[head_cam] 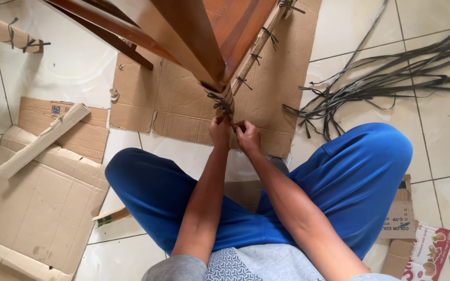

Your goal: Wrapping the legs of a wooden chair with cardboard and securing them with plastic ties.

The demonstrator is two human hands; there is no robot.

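At the far left a cardboard-wrapped piece (7, 32), bound with dark ties, lies on the tiled floor (74, 67); below it flattened cardboard sheets (42, 208) are spread out with a folded cardboard strip (41, 140) lying slantwise across them, near enough to be picked up by someone seated here.

Toward the middle, the person sits on the floor with knees apart in blue trousers (147, 179), so that the wooden furniture leg (199, 41) comes down between the knees within easy reach of both arms; a cardboard mat (183, 104) lies under it, probably to keep the wood off the tiles. The cardboard-wrapped rail (253, 52) runs beside the leg, its long axis going from the hands up and to the right toward the top edge of the frame, its near end pointing down at the person; dark strap ties (256, 56) cross it at intervals to hold the wrapping on.

The left hand (220, 131) is closed, fingers curled about the dark strap (221, 104) at the rail's near end; the right hand (247, 136) is just beside it, also closed in a pinch, apparently on the same strap, though the strap end is hidden between the fingers; the two hands nearly touch, as suits drawing a knot tight.

At the right a loose bundle of dark straps (381, 83) fans out over the tiles, well apart from the hands; a printed packet (429, 252) lies at the lower right corner.
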